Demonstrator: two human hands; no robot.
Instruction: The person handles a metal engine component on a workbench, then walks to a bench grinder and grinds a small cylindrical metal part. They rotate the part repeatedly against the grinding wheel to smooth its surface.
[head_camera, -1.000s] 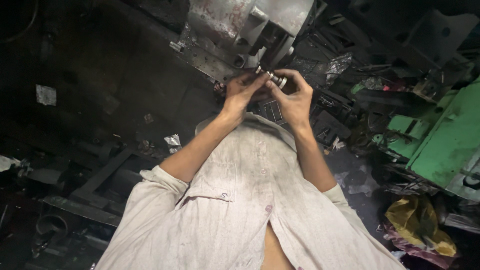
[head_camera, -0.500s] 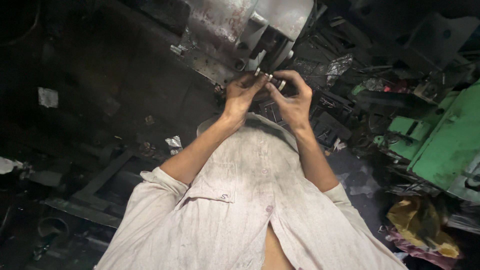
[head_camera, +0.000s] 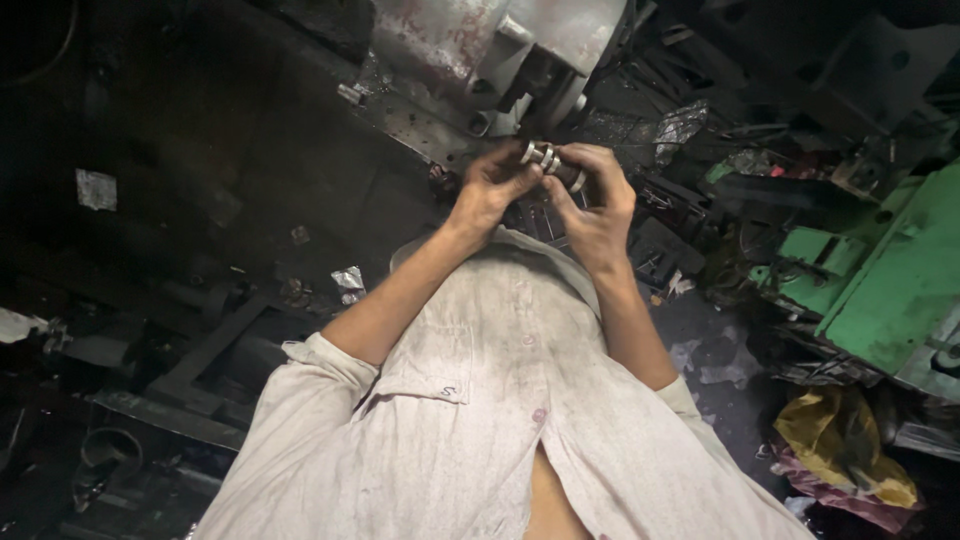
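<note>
Both hands grip a small ringed metal part (head_camera: 553, 163) just below the grey machine (head_camera: 480, 50): left hand (head_camera: 492, 190) pinches one end, right hand (head_camera: 598, 205) wraps the other. Best kept steady, close to the chest.

Both hands' grip (head_camera: 545, 190) on small metal part (head_camera: 552, 163)

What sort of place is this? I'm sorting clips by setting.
Probably a metalworking shop: a worn grey machine, green machine bodies and dark, littered floor surround both hands, which grip a small metal part.
</note>
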